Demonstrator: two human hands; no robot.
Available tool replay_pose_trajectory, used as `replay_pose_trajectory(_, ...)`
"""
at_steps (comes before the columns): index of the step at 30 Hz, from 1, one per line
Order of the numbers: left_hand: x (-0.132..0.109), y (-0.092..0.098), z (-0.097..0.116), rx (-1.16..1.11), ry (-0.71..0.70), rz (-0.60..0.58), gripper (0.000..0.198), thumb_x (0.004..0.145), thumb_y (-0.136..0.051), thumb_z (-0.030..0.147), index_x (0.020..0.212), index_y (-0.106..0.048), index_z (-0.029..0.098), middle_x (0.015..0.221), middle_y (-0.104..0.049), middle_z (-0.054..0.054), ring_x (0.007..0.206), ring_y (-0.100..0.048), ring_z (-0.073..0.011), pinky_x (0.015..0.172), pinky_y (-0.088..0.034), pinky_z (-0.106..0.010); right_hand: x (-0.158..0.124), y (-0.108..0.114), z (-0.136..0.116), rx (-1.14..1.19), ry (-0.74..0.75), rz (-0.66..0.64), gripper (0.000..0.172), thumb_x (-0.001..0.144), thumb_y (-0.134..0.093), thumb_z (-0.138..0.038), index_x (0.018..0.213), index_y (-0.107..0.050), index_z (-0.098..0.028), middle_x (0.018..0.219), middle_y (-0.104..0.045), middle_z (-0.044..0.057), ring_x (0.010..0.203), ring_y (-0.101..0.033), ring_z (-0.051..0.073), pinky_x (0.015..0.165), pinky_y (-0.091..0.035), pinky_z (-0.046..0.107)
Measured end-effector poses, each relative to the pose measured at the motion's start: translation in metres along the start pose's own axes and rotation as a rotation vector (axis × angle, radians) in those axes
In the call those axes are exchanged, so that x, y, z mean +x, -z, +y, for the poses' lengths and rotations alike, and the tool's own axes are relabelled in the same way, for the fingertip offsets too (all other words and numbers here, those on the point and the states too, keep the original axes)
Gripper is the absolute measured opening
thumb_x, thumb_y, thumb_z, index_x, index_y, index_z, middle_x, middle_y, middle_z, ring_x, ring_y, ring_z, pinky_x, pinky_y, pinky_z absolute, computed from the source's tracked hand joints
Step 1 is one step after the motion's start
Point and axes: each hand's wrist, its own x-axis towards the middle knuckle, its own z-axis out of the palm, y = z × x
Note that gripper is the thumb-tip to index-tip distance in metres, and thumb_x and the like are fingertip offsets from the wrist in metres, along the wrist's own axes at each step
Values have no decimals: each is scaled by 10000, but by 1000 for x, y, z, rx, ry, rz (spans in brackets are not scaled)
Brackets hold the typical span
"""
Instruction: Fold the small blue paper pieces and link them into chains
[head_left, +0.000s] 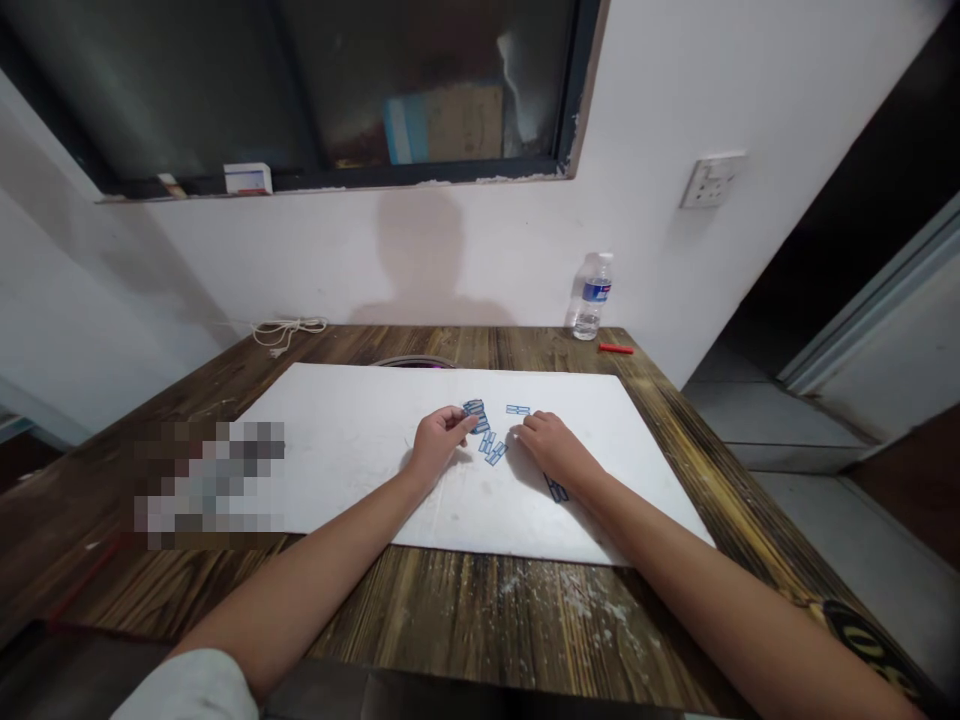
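Note:
Several small blue rectangular pieces (pixel 491 445) lie on a white sheet (pixel 337 440) in the middle of the wooden table (pixel 450 600). My left hand (pixel 437 443) rests on the sheet with its fingers pinched on a small stack of blue pieces (pixel 475 410). Just right of the loose pieces, my right hand (pixel 547 447) lies knuckles up, fingers curled; what its fingertips hold is hidden. One blue piece (pixel 517 410) sits apart, just beyond my right hand. Another blue piece (pixel 556 490) shows under my right wrist.
A plastic water bottle (pixel 592 297) stands at the table's back right by the wall, with a red pen-like object (pixel 616 348) beside it. A white cable (pixel 289 328) is coiled at the back left. A wall socket (pixel 711 180) is above. The floor drops off right.

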Motion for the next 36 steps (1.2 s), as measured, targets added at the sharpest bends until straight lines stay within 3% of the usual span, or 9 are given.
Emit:
replay_pose_trajectory(6,1,2,0,46,-18,4,330,638,-761,459,661,-622,160,578,-586,17,478,-497,-81,459,-407,-207,-2,0,7,116,-65,44,254,958,-494,-258,894,-720,-160,960,-626,99,904,-518,220,805,-397,301)
replay_pose_trajectory(13,4,5,-1,79,-43,38,348,633,-757,481,661,-626,160,564,-579,17,479,-500,-86,466,-418,-210,1,9,0,-114,8,-156,251,932,-452,-144,880,-695,-107,966,-623,158,908,-535,253,772,-396,326)
replay_pose_trajectory(19,2,5,1,88,-17,55,343,637,-746,477,669,-627,157,534,-556,24,478,-487,-83,454,-389,-196,5,12,-9,-186,23,-167,242,900,-465,-107,894,-706,-84,946,-635,179,910,-560,271,756,-414,341)
replay_pose_trajectory(26,5,4,-4,91,4,35,367,607,-757,482,666,-625,145,542,-555,25,470,-473,-77,442,-349,-192,14,16,-4,161,-170,-60,178,828,-521,-75,797,-694,-103,900,-672,168,857,-600,240,767,-424,326)
replay_pose_trajectory(30,6,3,-7,107,-5,27,375,589,-774,482,643,-623,143,528,-553,30,470,-474,-77,452,-352,-194,14,21,3,328,-315,43,192,796,-492,-91,746,-674,-129,869,-678,113,813,-603,197,727,-418,284)
replay_pose_trajectory(36,4,0,-7,89,14,-46,406,538,-817,487,665,-641,144,590,-612,8,508,-510,-99,492,-411,-224,8,19,0,727,-559,192,238,780,-419,-199,701,-636,-140,587,-623,26,572,-571,141,564,-406,239)
